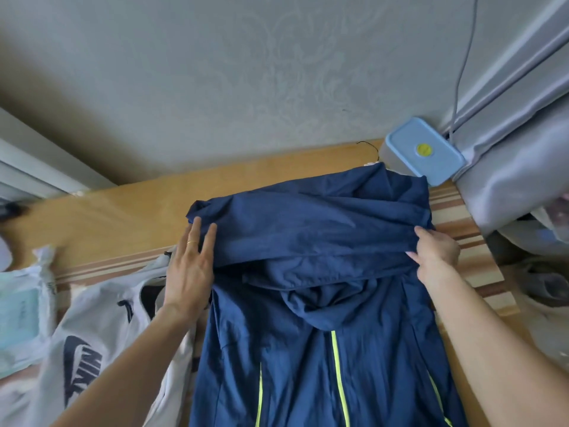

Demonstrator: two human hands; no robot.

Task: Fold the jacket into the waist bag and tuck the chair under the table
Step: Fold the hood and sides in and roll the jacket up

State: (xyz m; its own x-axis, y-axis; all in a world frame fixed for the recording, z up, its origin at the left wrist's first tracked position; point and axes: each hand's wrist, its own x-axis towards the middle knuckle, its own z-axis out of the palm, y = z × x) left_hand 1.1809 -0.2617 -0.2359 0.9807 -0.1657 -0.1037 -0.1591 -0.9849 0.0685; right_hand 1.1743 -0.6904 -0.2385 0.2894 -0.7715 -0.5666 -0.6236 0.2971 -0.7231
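Navy jacket (pixel 323 303) lying spread on the wooden table (pixel 123 217), left hand (pixel 191 266) pressing flat, fingers extended, on its folded edge, right hand (pixel 435 257) pinching the opposite edge, grey garment (pixel 92 349) lying beside.

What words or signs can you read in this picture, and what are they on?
"NIK": big dark letters under a swoosh on the grey top, seen sideways; the rest of the word is hidden in a fold.
Yellow sticker on the blue box lid: too small and blurred to read.
Pale packet at the left edge: blurred, nothing readable.
Blue jacket: no words visible, only yellow-green zips.
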